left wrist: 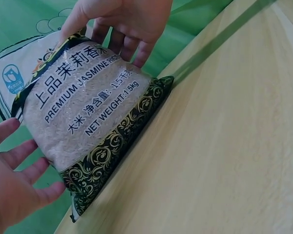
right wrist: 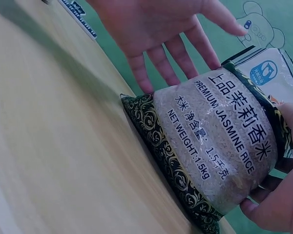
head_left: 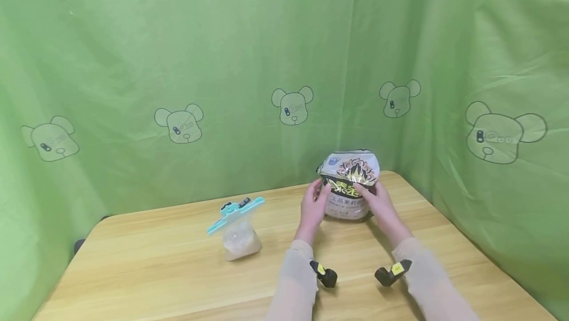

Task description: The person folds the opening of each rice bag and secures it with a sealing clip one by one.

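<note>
A bag of jasmine rice [head_left: 347,206], clear with a dark patterned base and a pale top, stands upright on the table at the back right. My left hand [head_left: 313,206] touches its left side. In the left wrist view the left fingers [left wrist: 20,155] are spread and fairly straight against the bag's edge. From the other side my right hand [head_left: 383,205] holds the bag, thumb on the front and fingers at its side and back. Part of those fingers is hidden behind the bag in the right wrist view.
Left of the bag, a small clear bag of pale grains [head_left: 242,243] stands on the wooden table [head_left: 178,271], with a wide light-blue clip [head_left: 253,206] across its top. Green curtains [head_left: 249,54] with bear prints hang behind the table and along its right side.
</note>
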The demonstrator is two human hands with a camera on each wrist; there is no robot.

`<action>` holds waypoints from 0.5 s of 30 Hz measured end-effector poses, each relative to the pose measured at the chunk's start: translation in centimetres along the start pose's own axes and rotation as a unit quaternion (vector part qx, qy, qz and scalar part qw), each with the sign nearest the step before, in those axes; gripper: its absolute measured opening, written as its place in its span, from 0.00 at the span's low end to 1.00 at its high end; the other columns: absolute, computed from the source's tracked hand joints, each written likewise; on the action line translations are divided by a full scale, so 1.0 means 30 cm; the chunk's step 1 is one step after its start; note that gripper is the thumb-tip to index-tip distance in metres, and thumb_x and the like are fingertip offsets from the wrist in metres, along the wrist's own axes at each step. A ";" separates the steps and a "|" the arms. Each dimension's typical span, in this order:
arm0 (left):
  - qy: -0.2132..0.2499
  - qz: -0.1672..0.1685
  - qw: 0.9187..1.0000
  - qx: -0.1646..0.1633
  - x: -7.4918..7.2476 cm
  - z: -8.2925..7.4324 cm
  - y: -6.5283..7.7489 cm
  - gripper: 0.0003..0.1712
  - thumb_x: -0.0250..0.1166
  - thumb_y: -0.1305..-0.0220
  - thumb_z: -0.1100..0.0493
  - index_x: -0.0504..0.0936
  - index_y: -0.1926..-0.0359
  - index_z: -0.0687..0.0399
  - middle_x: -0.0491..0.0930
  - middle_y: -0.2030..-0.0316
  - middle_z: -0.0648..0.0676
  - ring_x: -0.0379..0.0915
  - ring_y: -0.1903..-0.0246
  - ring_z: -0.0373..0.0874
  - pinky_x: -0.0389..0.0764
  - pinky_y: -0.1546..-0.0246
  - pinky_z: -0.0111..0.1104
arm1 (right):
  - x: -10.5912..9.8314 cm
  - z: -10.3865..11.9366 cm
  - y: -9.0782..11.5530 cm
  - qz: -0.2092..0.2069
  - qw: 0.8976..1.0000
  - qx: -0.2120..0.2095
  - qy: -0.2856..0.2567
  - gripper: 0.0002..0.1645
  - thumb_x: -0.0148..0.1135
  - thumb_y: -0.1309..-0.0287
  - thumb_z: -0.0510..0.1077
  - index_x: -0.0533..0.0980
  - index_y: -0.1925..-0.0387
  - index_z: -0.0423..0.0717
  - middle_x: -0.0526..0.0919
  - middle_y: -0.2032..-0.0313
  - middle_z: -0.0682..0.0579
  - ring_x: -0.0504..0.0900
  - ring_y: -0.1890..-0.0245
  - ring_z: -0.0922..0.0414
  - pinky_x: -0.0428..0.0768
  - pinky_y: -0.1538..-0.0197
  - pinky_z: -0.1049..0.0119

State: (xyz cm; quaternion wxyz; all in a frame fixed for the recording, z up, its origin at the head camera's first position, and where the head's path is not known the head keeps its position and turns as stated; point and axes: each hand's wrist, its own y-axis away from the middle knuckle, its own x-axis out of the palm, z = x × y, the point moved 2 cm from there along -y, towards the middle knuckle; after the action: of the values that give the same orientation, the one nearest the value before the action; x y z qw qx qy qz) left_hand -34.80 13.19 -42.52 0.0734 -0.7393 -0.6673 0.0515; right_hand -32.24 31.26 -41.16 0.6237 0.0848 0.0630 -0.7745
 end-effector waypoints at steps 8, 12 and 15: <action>-0.040 -0.024 0.999 -0.011 -0.009 0.002 -0.001 0.38 0.66 0.41 0.38 0.71 0.35 0.50 0.72 0.35 0.55 0.68 0.35 0.54 0.67 0.32 0.50 | 0.021 0.000 0.013 -0.001 1.000 -0.007 0.001 0.54 0.54 0.36 0.66 0.41 0.24 0.45 0.49 0.25 0.37 0.47 0.24 0.39 0.47 0.24 0.41; -0.054 -0.031 0.998 -0.011 -0.011 -0.002 0.002 0.39 0.66 0.43 0.36 0.72 0.36 0.51 0.74 0.36 0.55 0.69 0.36 0.53 0.69 0.34 0.50 | 0.025 -0.006 0.020 -0.002 1.000 -0.007 0.002 0.54 0.54 0.37 0.66 0.40 0.24 0.47 0.48 0.24 0.38 0.47 0.24 0.40 0.47 0.24 0.41; -0.062 -0.041 0.997 -0.009 -0.011 -0.006 0.003 0.38 0.67 0.43 0.37 0.74 0.37 0.52 0.76 0.38 0.55 0.71 0.38 0.53 0.70 0.35 0.50 | 0.027 -0.007 0.025 -0.001 1.000 -0.011 0.003 0.54 0.54 0.37 0.66 0.40 0.24 0.47 0.48 0.24 0.38 0.47 0.24 0.40 0.48 0.24 0.41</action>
State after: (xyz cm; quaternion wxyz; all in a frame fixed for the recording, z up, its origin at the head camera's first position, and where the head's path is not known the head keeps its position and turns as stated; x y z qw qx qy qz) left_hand -34.71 12.85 -42.38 0.0274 -0.7076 -0.7006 0.0879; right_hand -31.67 30.38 -41.54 0.6233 0.0804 0.0737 -0.7744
